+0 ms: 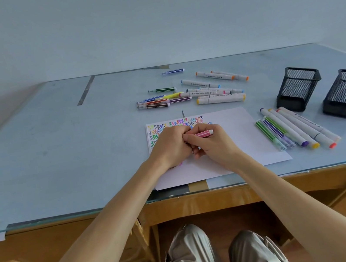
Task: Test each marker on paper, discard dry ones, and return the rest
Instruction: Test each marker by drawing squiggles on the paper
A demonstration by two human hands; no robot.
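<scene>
Head view: a blue glass-topped wooden bench (45, 152) carries a white paper sheet (237, 138) scribbled with coloured zigzags. Over it, the left hand (170, 147) and right hand (213, 144) each grip one pink striped marker (203, 134).

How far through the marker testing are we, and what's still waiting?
Partly done. The paper has rows of coloured squiggles along its top left, and a row of markers lies sorted to its right. In hand: both the left hand and right hand hold a pink marker. Left: a loose pile of markers beyond the paper, and both mesh pen holders look empty, so nothing seems returned.
</scene>
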